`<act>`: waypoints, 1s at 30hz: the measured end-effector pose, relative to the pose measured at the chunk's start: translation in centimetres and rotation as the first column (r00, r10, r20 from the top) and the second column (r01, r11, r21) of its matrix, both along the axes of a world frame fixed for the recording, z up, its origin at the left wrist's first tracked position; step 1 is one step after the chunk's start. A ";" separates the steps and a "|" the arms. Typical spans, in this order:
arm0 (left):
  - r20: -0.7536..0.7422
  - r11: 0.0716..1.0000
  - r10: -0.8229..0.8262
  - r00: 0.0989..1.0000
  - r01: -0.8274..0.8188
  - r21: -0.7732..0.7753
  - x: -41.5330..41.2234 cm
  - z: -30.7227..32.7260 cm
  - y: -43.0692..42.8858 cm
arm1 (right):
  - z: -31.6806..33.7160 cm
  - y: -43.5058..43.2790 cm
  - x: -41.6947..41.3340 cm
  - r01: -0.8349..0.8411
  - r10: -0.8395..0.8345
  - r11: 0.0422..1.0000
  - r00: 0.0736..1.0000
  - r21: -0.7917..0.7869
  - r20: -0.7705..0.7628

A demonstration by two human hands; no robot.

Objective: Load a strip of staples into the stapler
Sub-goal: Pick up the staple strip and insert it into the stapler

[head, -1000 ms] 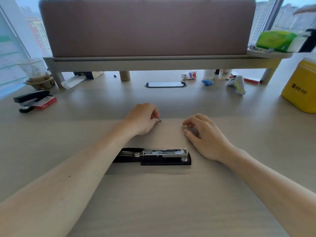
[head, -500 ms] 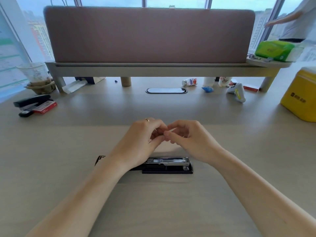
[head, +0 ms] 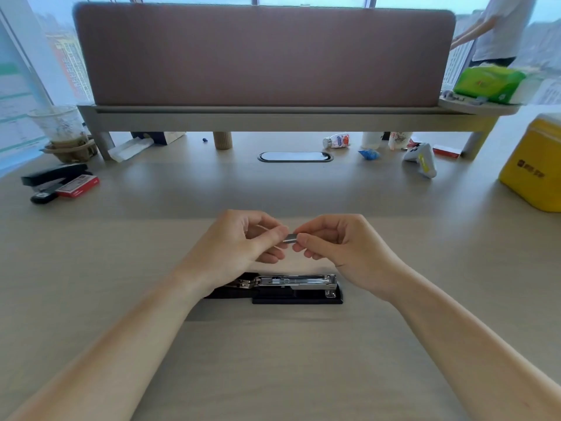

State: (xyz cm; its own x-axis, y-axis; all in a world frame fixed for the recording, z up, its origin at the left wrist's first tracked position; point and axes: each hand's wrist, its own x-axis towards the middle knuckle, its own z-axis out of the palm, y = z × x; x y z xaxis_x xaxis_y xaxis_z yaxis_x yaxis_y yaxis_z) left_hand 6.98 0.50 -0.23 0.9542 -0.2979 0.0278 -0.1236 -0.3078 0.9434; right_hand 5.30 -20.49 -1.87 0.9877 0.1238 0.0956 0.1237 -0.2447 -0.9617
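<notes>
A black stapler (head: 291,289) lies on the desk with its lid swung open to the left and its silver magazine channel facing up. Just above and behind it, a short silver strip of staples (head: 290,238) is pinched between both hands. My left hand (head: 243,243) holds its left end with thumb and fingertips. My right hand (head: 340,241) grips its right end the same way. Most of the strip is hidden by the fingertips. My left wrist covers the stapler's open lid.
A second black stapler (head: 50,179) and a red staple box (head: 79,186) lie at the far left. A yellow container (head: 535,168) stands at the right. A desk divider (head: 264,56) rises behind, with small bottles and clutter beneath it. A person stands at the back right.
A second ago both hands rested apart on the desk, the left pinching a small piece. They came together above the stapler, and now the staple strip shows between the fingertips.
</notes>
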 end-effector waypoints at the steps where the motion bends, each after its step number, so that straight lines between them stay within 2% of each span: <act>1: -0.040 0.999 -0.012 0.999 0.011 -0.034 0.0 0.1 -0.1 | 0.1 0.2 -0.1 -0.005 0.005 1.000 1.000 -0.005 0.006; 8: -0.046 0.998 0.012 0.999 -0.015 -0.061 0.3 0.2 -0.3 | 0.3 0.8 -0.3 0.020 -0.020 1.000 1.000 0.011 -0.021; 14: 0.162 0.999 0.030 0.986 -0.028 -0.018 -0.1 0.3 -0.2 | 1.3 0.9 -0.2 0.045 -0.023 0.990 0.986 0.130 -0.167; 18: 0.245 1.000 0.015 0.969 -0.016 0.003 -0.4 0.0 -0.6 | 1.8 0.9 0.0 0.073 -0.043 0.985 0.981 0.157 -0.187; 20: 0.210 1.000 0.001 0.978 0.001 -0.012 -0.4 0.1 -0.5 | 1.9 0.7 -0.4 0.081 -0.063 0.989 0.987 0.123 -0.147; 24: 0.160 0.998 -0.034 0.987 0.041 -0.046 -0.4 0.2 -0.1 | 1.6 0.6 -1.5 0.112 -0.109 0.992 0.993 -0.059 0.053; 30: 0.260 0.995 -0.090 0.961 0.079 0.053 -1.3 0.3 -0.1 | 0.5 -0.9 -3.0 0.105 -0.097 0.994 0.983 -0.042 0.157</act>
State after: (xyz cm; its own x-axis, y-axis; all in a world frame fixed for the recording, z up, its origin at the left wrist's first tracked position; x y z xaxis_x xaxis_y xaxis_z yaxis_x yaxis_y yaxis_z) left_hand 5.63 0.37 0.07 0.8865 -0.3835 0.2588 -0.3916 -0.3239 0.8612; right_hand 2.25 -21.40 -1.38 0.9692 0.0325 0.2443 0.2421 -0.3111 -0.9190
